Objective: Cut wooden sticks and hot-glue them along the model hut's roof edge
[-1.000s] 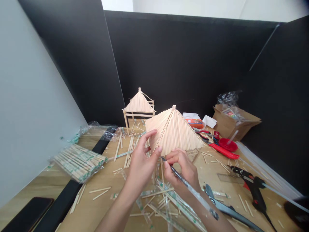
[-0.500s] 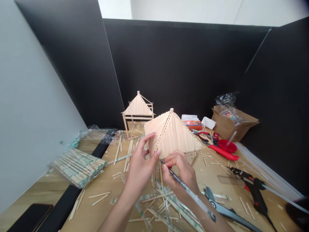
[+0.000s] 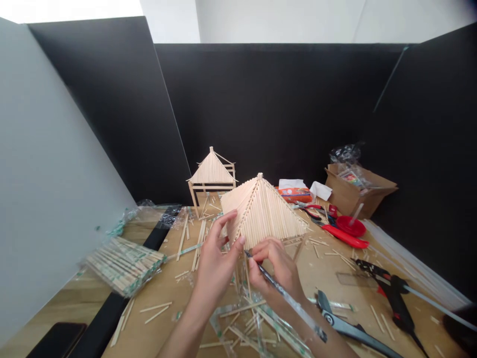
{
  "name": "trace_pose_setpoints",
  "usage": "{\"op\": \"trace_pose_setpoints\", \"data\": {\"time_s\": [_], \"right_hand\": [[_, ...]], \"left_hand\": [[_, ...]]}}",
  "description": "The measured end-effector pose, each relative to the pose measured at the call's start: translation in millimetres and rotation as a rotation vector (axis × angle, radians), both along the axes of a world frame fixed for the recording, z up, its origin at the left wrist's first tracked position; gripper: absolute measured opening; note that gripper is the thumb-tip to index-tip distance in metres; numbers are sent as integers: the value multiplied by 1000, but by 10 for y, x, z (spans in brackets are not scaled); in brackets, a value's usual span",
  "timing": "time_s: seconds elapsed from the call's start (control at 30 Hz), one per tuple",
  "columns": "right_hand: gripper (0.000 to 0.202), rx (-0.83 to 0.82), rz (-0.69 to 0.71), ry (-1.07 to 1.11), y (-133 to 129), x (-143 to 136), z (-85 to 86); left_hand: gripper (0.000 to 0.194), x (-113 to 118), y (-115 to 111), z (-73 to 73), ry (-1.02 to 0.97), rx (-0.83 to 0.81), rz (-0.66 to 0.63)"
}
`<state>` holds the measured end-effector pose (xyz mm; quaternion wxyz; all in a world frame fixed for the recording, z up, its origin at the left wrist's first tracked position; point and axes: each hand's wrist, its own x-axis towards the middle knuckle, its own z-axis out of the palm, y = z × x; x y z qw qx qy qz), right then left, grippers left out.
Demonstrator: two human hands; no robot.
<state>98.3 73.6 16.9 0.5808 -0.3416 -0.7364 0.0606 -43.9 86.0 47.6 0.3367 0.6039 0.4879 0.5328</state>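
A small pavilion model [image 3: 274,214] made of wooden sticks stands in front of me, its pyramid roof covered in side-by-side sticks. My left hand [image 3: 216,253] steadies the roof's near left corner, thumb on the front edge and fingers along the left slope. In my right hand [image 3: 278,266] is a pen [image 3: 292,301], a slim dark-tipped one with a clear barrel. Its tip points at the lower roof edge, close to my left thumb; whether it touches is too small to tell. Behind stands a second, partly roofed stick pavilion [image 3: 212,171].
Loose sticks and clear wrappers [image 3: 261,318] litter the table. On the left lie a bundle of wrapped sticks [image 3: 124,263] and a phone [image 3: 57,340]. To the right are a glue gun [image 3: 395,293], grey-handled cutters [image 3: 335,318], red-handled pliers [image 3: 345,235] and a cardboard box [image 3: 376,186].
The view has tilted up slightly, so most things sit a little lower. Both hands keep nearly the same place at the roof corner, with the pen still held there.
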Motion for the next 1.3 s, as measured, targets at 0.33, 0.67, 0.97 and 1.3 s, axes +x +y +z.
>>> {"op": "trace_pose_setpoints", "data": {"time_s": [0.33, 0.67, 0.97, 1.3], "right_hand": [[13, -82, -3, -20, -125, 79, 109], [13, -444, -113, -508, -247, 67, 82], [18, -510, -55, -463, -234, 124, 113], [18, -429, 58, -376, -561, 320, 457]], "left_hand": [[36, -12, -7, 20, -24, 3, -37], [36, -17, -8, 26, -53, -26, -60], [33, -145, -122, 164, 72, 11, -41], [32, 60, -797, 267, -33, 31, 120]]}}
